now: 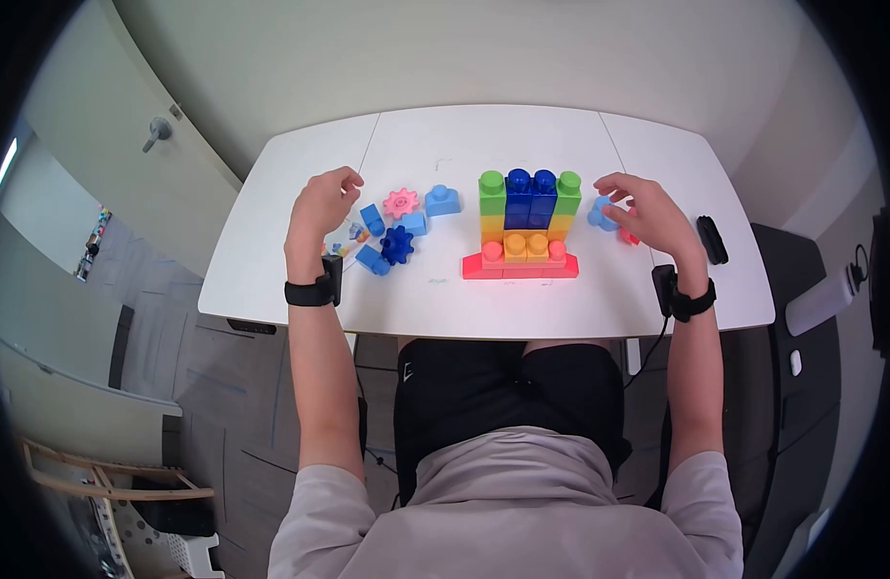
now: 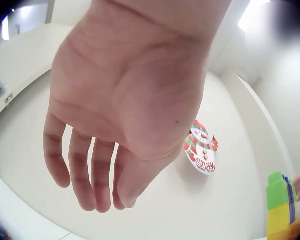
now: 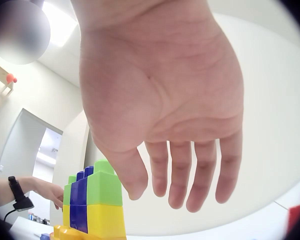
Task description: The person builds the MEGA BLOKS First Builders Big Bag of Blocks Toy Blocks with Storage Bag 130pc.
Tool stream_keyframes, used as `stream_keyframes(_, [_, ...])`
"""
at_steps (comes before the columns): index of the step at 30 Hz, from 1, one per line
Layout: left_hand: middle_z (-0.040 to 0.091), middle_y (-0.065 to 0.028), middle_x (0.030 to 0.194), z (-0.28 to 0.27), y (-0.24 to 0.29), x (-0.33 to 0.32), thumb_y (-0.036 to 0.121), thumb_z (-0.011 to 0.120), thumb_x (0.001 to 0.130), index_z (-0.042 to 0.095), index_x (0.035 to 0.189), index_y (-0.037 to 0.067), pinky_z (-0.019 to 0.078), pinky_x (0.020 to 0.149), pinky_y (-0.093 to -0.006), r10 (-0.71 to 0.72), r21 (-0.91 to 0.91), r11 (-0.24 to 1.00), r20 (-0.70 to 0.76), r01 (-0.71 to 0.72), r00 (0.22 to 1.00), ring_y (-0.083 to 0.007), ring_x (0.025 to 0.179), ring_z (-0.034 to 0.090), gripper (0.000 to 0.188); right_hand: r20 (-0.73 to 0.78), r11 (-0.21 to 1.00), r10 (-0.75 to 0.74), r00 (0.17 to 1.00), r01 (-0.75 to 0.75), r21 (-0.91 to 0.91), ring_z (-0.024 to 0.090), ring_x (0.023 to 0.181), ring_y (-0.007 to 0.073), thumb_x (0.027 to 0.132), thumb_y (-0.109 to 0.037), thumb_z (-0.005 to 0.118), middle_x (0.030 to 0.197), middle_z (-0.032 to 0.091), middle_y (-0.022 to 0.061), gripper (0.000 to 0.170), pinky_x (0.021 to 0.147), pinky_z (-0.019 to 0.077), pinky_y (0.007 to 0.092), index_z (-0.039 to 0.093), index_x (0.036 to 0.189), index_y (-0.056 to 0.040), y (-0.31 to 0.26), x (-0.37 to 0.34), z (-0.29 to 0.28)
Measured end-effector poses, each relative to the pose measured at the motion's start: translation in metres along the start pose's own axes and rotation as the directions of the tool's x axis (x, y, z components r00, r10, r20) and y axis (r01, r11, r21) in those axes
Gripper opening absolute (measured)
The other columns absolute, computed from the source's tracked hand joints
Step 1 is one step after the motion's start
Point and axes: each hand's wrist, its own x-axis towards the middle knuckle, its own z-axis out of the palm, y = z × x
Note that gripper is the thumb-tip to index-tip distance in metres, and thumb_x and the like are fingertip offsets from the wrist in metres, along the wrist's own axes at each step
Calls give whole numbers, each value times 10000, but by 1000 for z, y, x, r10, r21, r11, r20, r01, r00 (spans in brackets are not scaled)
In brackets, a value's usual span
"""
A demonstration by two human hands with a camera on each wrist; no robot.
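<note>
My left hand (image 1: 324, 203) is held above the left side of the white table, fingers loosely bent and nothing in them. A block structure (image 1: 530, 207) stands upright between the hands: green and yellow columns flank dark blue blocks, with orange-yellow blocks (image 1: 525, 249) in front and a red base (image 1: 517, 272) below. Over the right side hovers my right hand (image 1: 650, 214), relaxed and holding nothing. It partly covers a light blue piece (image 1: 598, 214) and a red piece (image 1: 628, 236). Nearest the left hand are a light blue block (image 1: 372, 220), a pink gear (image 1: 401, 203) and a dark blue gear (image 1: 397, 246).
More light blue blocks (image 1: 443, 201) lie left of the structure. A black elongated object (image 1: 712, 240) is near the right edge of the table (image 1: 426, 314). Beyond that edge, a white bottle (image 1: 820, 304) rests on a dark surface. A snowman decoration (image 2: 202, 149) hangs on the wall.
</note>
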Motion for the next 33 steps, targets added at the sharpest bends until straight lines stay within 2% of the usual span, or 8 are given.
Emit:
stream_keyframes(7, [729, -115, 1060, 35, -22, 12, -54, 728, 857, 742, 1136, 103, 582, 818, -403, 17, 166, 985, 165, -45, 986, -275, 972, 721, 320, -1, 1000, -20, 1000, 20, 0, 730, 1080, 280, 932, -91, 721, 1178, 762, 129, 335, 923, 567, 392, 692, 1263, -55, -13, -4, -3])
stream_keyframes(11, [709, -131, 1164, 50, -24, 8, -120, 721, 797, 741, 1163, 112, 580, 862, -408, 22, 234, 971, 107, -47, 994, -307, 1063, 702, 433, 4, 999, -41, 999, 41, 3, 730, 1068, 281, 932, -84, 724, 1179, 761, 130, 341, 933, 566, 389, 692, 1269, -45, -17, -6, -5])
stream_keyframes(13, [691, -148, 1243, 56, -30, 11, -149, 730, 730, 742, 1178, 117, 581, 890, -413, 3, 168, 985, 238, -44, 971, -334, 1117, 689, 522, -1, 999, -47, 999, 47, -7, 730, 1066, 281, 933, -82, 725, 1181, 760, 131, 341, 936, 568, 389, 693, 1271, -43, -20, -7, -6])
stream_keyframes(20, [719, -142, 1176, 70, -49, 18, -129, 779, 662, 741, 1179, 112, 582, 900, -412, 4, 260, 963, 255, -73, 967, -346, 1090, 705, 572, 0, 999, -39, 999, 39, -27, 727, 1069, 283, 942, -88, 728, 1188, 760, 133, 325, 947, 569, 385, 703, 1264, -46, -29, -11, -9])
stream_keyframes(22, [733, -139, 1172, 60, -45, 14, -76, 744, 757, 744, 1175, 144, 584, 886, -439, -48, 288, 957, 239, -23, 970, -351, 1088, 714, 472, -8, 998, -47, 999, 47, -32, 726, 1065, 286, 940, -87, 732, 1186, 760, 134, 324, 945, 568, 385, 704, 1260, -43, -30, -11, -10])
stream_keyframes(26, [748, -128, 1120, 21, -14, 5, -7, 777, 799, 733, 1183, 124, 582, 865, -424, 16, 299, 953, 93, -43, 996, -334, 1044, 721, 408, -212, 990, -123, 970, 105, -96, 702, 1091, 286, 917, -77, 755, 1213, 738, 131, 386, 965, 557, 388, 674, 1293, -44, -38, -14, -8])
stream_keyframes(31, [757, -108, 991, -18, 101, -34, 199, 865, 843, 707, 1153, 71, 575, 757, -359, 352, -354, 877, 10, -326, 936, -272, 856, 717, 371, -392, 920, -355, 848, 393, 16, 683, 1114, 289, 886, -92, 793, 1221, 716, 131, 471, 977, 551, 385, 636, 1329, -54, -87, -22, 4])
stream_keyframes(33, [754, -112, 979, -11, 132, -47, 223, 870, 844, 700, 1160, 74, 574, 738, -352, 482, -330, 821, -37, -466, 875, -264, 838, 722, 388, -387, 897, -373, 843, 435, 84, 685, 1107, 292, 883, -98, 799, 1215, 713, 134, 473, 972, 554, 384, 637, 1325, -52, -106, -26, 16])
